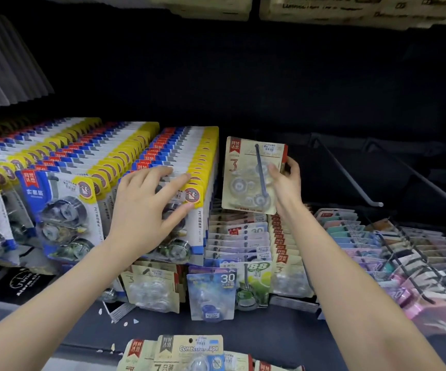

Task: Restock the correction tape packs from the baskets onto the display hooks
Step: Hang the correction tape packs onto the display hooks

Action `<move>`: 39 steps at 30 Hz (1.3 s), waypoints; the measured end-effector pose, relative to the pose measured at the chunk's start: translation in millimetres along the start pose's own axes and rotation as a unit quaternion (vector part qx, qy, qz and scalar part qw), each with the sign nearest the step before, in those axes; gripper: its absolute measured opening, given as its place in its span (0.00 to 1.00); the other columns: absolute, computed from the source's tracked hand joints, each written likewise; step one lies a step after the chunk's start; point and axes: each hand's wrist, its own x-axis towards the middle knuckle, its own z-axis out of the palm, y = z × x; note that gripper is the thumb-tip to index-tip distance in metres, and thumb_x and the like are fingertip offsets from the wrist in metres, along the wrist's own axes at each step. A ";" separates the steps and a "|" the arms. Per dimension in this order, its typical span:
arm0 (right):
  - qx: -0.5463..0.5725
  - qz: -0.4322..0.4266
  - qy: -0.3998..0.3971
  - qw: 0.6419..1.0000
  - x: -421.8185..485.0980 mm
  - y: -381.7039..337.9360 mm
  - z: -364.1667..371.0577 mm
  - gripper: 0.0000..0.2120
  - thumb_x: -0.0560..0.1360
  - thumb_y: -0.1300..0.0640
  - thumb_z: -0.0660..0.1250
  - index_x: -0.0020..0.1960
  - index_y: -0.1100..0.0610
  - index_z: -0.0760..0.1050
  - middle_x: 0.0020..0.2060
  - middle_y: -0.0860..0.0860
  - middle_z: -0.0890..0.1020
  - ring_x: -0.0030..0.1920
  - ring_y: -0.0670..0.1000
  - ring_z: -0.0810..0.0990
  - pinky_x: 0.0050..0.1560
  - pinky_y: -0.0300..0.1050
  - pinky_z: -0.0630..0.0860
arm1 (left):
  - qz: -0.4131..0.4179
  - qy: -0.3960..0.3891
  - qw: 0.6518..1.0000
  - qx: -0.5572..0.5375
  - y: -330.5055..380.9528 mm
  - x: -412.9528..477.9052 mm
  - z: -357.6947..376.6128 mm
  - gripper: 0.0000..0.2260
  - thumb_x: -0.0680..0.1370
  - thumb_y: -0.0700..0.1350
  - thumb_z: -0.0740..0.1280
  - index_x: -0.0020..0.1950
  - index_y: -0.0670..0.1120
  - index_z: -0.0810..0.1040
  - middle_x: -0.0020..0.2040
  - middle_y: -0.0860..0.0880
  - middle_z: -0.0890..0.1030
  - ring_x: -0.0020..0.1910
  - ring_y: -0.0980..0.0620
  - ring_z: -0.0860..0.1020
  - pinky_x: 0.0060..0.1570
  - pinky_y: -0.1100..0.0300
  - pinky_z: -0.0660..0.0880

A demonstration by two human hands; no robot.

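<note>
Up in the middle of the display rack [243, 97], one beige correction tape pack [239, 167] hangs on a thin grey metal hook [261, 172]. The hook's rod passes through the hole near the card's top edge and ends in front of the clear blister. That blister holds several round spools, and a red "3" is printed on the flat card. The right hand [287, 179] holds this pack by its right edge, with fingers [294, 163] curled behind the card and the thumb pinching it from the front.

The left hand [147, 210] rests on the front pack of a tight row of blue-and-yellow packs [184, 156]. Its fingers [160, 172] are spread and lie flat over that pack's top edge. At least three such rows fill the rack's left part: glossy cards with dark round spools under plastic.

Right of the held pack, two bare hooks [350, 180] slant out as long, thin dark rods.

Smaller packs hang on the lower hooks:
- a blue pack marked "30" [211, 287]
- a green pack marked "88" [259, 269]
- two beige front packs
- several pastel rows [363, 245] toward the rack's right edge

At least three more beige packs [189, 352] lie at the bottom; what carries them is hidden.
</note>
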 end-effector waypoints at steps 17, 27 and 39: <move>-0.160 -0.101 0.028 0.982 -170.0 22.9 -111.9 0.16 0.80 0.56 0.67 0.65 0.54 0.66 0.42 0.46 0.77 0.44 0.44 0.76 0.51 0.38 0.72 | -0.145 0.059 0.986 -0.060 49.9 -92.0 -34.6 0.19 0.80 0.49 0.63 0.67 0.39 0.72 0.62 0.35 0.75 0.61 0.38 0.71 0.60 0.43 0.66; -0.559 0.225 -0.106 0.791 -271.2 148.0 -164.6 0.40 0.71 0.38 0.71 0.75 0.55 0.59 0.68 0.57 0.70 0.67 0.60 0.71 0.62 0.52 0.71 | -0.228 -0.434 0.867 -0.088 109.9 -262.2 11.9 0.48 0.70 0.75 0.41 0.75 0.43 0.67 0.68 0.33 0.72 0.67 0.34 0.72 0.64 0.42 0.71; -0.468 0.245 -0.049 0.848 -286.0 164.7 -159.9 0.39 0.67 0.43 0.77 0.70 0.54 0.62 0.58 0.54 0.79 0.57 0.57 0.78 0.51 0.48 0.74 | -0.378 -0.425 0.805 -0.171 118.3 -251.6 17.8 0.46 0.66 0.69 0.71 0.76 0.45 0.63 0.67 0.43 0.74 0.68 0.43 0.69 0.68 0.53 0.62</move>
